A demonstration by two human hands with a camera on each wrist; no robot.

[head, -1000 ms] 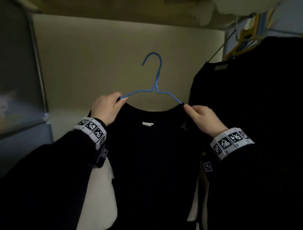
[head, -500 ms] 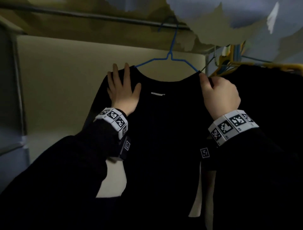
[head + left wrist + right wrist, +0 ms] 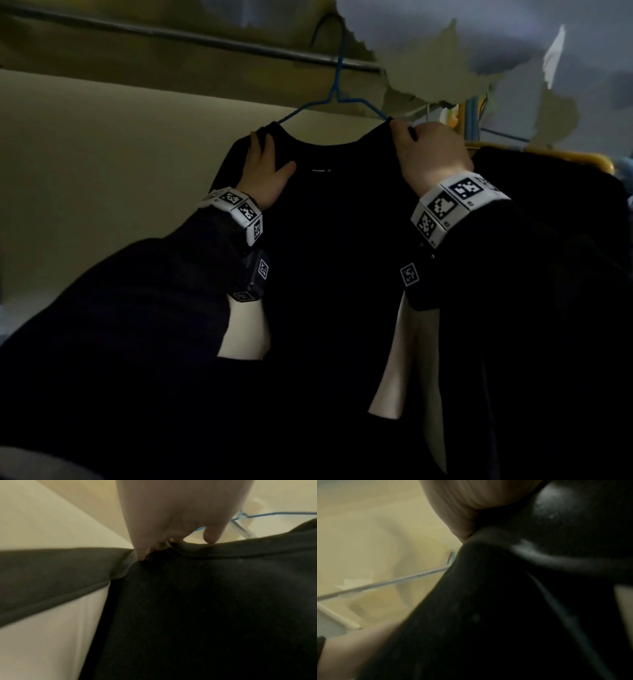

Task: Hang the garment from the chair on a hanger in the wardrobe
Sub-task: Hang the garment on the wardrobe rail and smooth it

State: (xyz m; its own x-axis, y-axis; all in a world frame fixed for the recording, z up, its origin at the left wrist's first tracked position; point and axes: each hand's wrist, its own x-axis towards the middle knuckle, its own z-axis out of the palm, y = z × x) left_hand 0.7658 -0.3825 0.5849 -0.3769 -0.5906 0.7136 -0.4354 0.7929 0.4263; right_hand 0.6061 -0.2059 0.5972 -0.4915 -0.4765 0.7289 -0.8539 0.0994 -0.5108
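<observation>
The head camera looks forward and up into the wardrobe. It sees the rail at the top, the blue hanger below it, the dark garment in the middle, and both hands from behind.

The left wrist camera sits very close under the left hand. It looks up along the fingers at the garment's shoulder and a bit of the hanger.

The right wrist camera is just as close under the right hand. Its picture is blurry and mostly full of garment.

All three views share the garment. The head and left wrist views share the hanger too.
</observation>
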